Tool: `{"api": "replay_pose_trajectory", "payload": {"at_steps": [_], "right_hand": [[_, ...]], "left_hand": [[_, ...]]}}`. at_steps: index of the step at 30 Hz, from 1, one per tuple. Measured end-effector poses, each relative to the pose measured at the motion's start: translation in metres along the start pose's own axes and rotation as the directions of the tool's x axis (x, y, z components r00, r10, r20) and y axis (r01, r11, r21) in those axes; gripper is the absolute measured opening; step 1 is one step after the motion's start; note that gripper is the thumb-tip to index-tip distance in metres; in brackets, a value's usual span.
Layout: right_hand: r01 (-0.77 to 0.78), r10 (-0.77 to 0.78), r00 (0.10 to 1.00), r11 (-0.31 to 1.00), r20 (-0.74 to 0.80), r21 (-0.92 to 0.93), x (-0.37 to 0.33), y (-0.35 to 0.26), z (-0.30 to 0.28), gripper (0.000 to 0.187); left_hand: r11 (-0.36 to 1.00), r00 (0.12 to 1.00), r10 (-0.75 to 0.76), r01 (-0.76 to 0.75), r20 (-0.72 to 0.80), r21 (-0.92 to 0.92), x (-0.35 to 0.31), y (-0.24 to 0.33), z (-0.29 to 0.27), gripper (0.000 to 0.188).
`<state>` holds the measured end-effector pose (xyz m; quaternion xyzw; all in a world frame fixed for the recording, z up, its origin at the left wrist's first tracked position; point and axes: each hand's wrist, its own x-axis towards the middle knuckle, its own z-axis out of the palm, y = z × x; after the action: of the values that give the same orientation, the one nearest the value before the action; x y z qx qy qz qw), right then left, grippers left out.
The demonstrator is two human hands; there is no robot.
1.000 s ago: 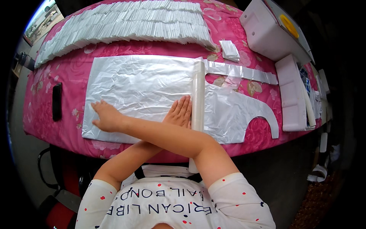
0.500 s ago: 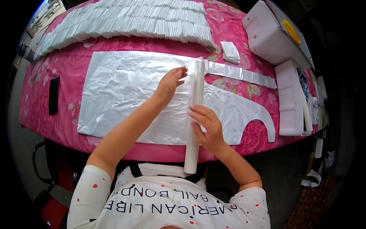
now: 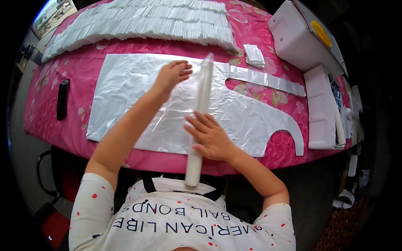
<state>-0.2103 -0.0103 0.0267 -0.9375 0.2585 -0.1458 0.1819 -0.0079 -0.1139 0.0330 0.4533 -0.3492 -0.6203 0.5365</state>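
Observation:
A flat, silvery-white plastic apron (image 3: 138, 96) lies spread across the table, its neck and strap parts toward the right. Across its middle rests a long, pale roll of plastic film (image 3: 204, 90), whose near end juts past the table edge. My right hand (image 3: 209, 136) lies on the roll with fingers spread and outstretched. Left of the roll's far half, my left hand (image 3: 172, 75) hovers over the apron, apart from the roll, fingers loosely bent and holding nothing.
Rows of folded white plastic packets (image 3: 138, 21) cover the table's far side. One small folded stack (image 3: 253, 56) lies apart. White foam boxes (image 3: 320, 108) stand at right; a black phone (image 3: 62, 99) lies at left on the pink floral cloth (image 3: 42, 104).
The roll has moved left over the apron and tilted, its near end swinging further left. Both hands have shifted left too, the left one also slightly farther away.

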Motion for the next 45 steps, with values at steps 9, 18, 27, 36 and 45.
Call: {"api": "replay_pose_trajectory", "payload": {"at_steps": [9, 18, 27, 36, 45], "right_hand": [[0.382, -0.367, 0.919, 0.745, -0.143, 0.546, 0.124, -0.082, 0.030, 0.038], [0.365, -0.365, 0.931, 0.931, 0.005, -0.024, 0.168, -0.037, 0.062, 0.050], [0.207, -0.205, 0.976, 0.978, -0.072, 0.017, 0.265, -0.098, 0.129, 0.051], [-0.073, 0.575, 0.673, 0.678, -0.466, 0.731, 0.254, -0.103, 0.141, 0.084], [0.087, 0.331, 0.944, -0.266, 0.006, 0.960, 0.196, -0.087, -0.007, 0.065]], "left_hand": [[0.963, 0.976, 0.113, -0.062, -0.188, 0.261, -0.089, 0.053, -0.153, 0.032], [0.889, 0.939, 0.135, 0.026, -0.316, 0.457, -0.208, 0.030, -0.226, 0.030], [0.041, 0.927, 0.360, 0.098, -0.106, 0.994, -0.254, 0.011, -0.170, 0.077], [0.928, 0.954, -0.038, 0.145, -0.298, 0.344, -0.256, 0.000, -0.164, 0.097], [0.944, 0.914, -0.103, 0.214, 0.392, -0.253, -0.232, 0.023, -0.091, 0.075]]}}
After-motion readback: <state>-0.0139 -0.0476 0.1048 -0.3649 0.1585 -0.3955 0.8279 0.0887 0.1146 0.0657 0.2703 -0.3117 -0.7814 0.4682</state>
